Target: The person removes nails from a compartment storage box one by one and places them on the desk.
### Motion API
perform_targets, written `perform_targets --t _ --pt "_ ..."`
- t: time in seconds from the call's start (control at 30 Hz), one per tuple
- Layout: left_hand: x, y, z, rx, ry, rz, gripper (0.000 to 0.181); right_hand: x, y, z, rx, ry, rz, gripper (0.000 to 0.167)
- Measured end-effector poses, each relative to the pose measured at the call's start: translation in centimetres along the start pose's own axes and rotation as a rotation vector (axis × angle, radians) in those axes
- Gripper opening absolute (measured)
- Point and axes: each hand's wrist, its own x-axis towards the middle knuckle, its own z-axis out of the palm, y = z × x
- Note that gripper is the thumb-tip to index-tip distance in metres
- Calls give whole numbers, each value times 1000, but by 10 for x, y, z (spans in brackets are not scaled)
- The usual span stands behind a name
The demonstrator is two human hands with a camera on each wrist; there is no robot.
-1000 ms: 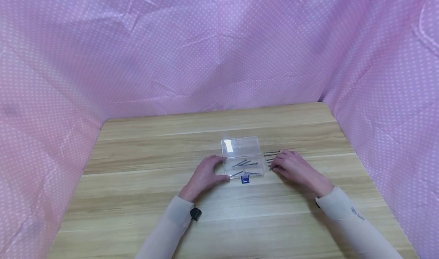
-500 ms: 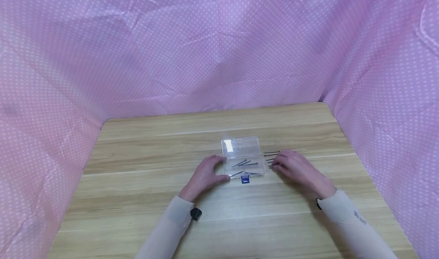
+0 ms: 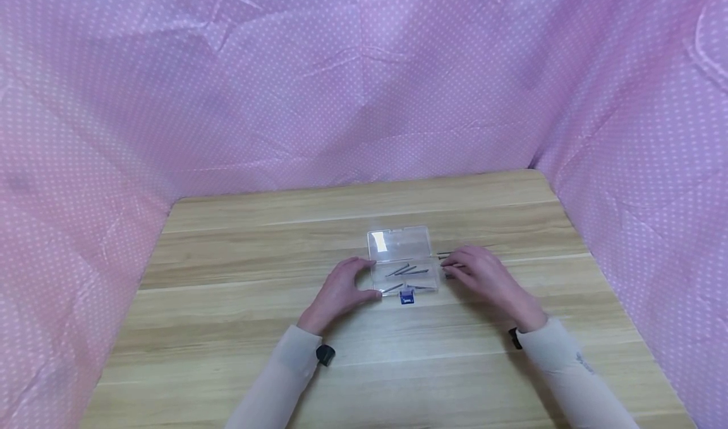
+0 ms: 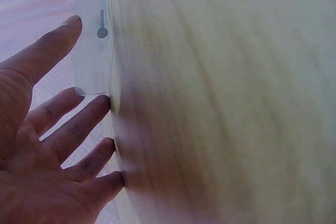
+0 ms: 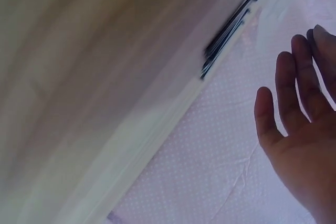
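A clear plastic box (image 3: pixel 402 263) lies with its hinged lid (image 3: pixel 400 242) folded back on the wooden table. Several steel nails (image 3: pixel 412 272) are scattered inside it; one nail (image 4: pixel 102 32) shows through the wall in the left wrist view. My left hand (image 3: pixel 340 290) holds the box's left end, thumb at the front corner and index finger behind. Right of the box, my right hand (image 3: pixel 480 277) has its thumb and index fingertips together, apparently pinching a nail that the fingers mostly hide. Beneath it lie several loose nails (image 5: pixel 228 32).
A blue latch (image 3: pixel 406 297) projects from the front of the box. The wooden table (image 3: pixel 273 233) extends around both arms, and pink dotted cloth (image 3: pixel 318 100) hangs behind it and at both sides.
My right hand has moved left and away from me, from the nearest loose nail towards the box. That nearest nail no longer shows on the table. The left hand and box have stayed still.
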Motion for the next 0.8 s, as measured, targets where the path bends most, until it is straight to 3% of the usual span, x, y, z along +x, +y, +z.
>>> perform_targets --t 0.3,0.53,0.8 --pt "-1 0 -2 -13 -3 -1 71 12 -16 14 113 88 -8 19" --pt "-1 2 -3 -25 4 7 69 23 -29 19 208 29 117 14" --pt "-1 2 -4 -32 1 4 70 37 -39 26 199 -12 193 10"
